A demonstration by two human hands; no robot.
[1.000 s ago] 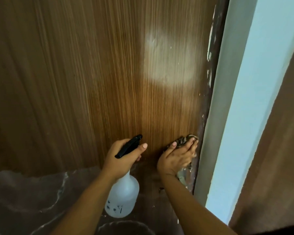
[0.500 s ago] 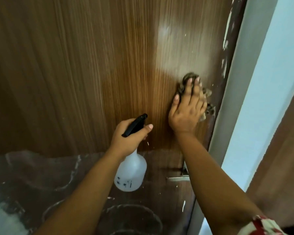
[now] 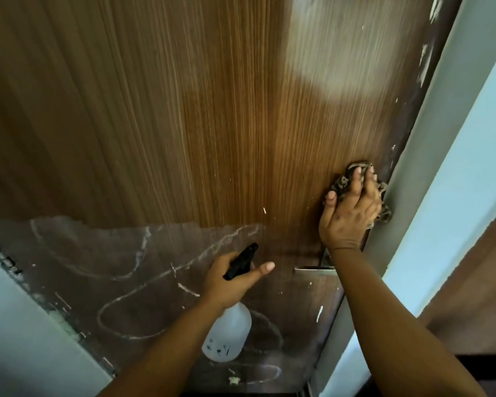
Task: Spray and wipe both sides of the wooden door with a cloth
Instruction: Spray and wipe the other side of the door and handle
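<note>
The crumpled brown patterned cloth (image 3: 342, 181) looks soft and limp, so I'd pin it flat rather than grab it. The right hand (image 3: 352, 216) presses it, fingers straight, against the brown wood-grain door (image 3: 184, 110) at its right edge. The left hand (image 3: 232, 279) is curled round the translucent white spray bottle (image 3: 229, 336) at the neck.

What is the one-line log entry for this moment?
step: wipe | right hand: presses cloth on door, by its edge | left hand: grips spray bottle
</note>
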